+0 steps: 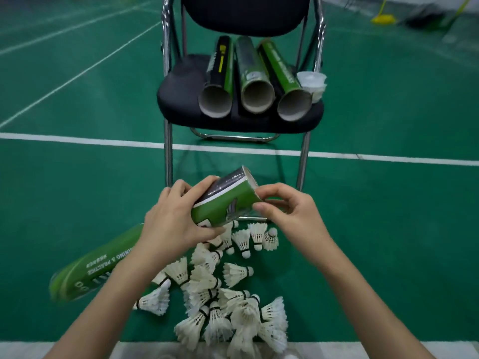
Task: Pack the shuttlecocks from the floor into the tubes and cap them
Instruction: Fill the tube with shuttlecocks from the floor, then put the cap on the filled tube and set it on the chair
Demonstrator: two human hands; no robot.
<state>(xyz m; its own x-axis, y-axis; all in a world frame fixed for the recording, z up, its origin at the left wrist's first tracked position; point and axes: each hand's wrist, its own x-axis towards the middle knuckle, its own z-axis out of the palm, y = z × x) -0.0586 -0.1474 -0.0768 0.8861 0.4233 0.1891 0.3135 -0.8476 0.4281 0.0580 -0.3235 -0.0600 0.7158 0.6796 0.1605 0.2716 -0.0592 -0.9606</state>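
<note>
Hands, left (168,224) gripping glossy green cardboard tube (225,200), right (287,213) pinching its rim, feathered shuttlecocks (228,301) below.

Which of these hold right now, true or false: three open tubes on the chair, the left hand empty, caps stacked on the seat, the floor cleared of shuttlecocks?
1. Three open tubes lie on the chair. True.
2. The left hand is empty. False: it grips the green tube.
3. Caps are stacked on the seat's right side. True.
4. The floor is cleared of shuttlecocks. False: many lie in a pile below the hands.
5. The right hand is at the held tube's far end. True.
</note>
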